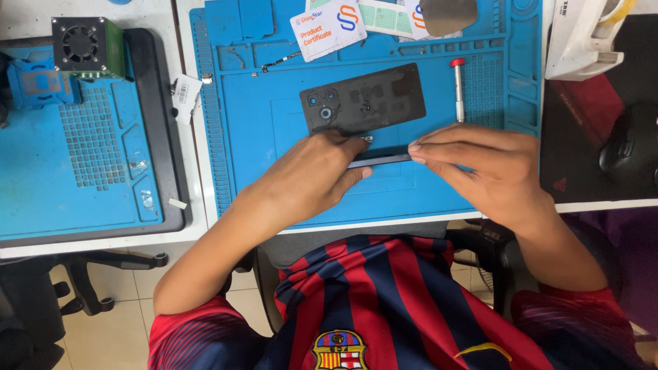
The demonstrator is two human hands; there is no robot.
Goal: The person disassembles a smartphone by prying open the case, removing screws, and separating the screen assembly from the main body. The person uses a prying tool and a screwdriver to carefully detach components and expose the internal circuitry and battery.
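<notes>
Both the left hand (312, 178) and right hand (483, 168) pinch the slim phone (380, 160) edge-on between them.

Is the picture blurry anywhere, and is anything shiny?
Head view: bright, even light, mostly sharp; the left hand and right hand look slightly soft; the black phone back shows faint pale reflections; the table edges bow a little, like a wide lens.
</notes>
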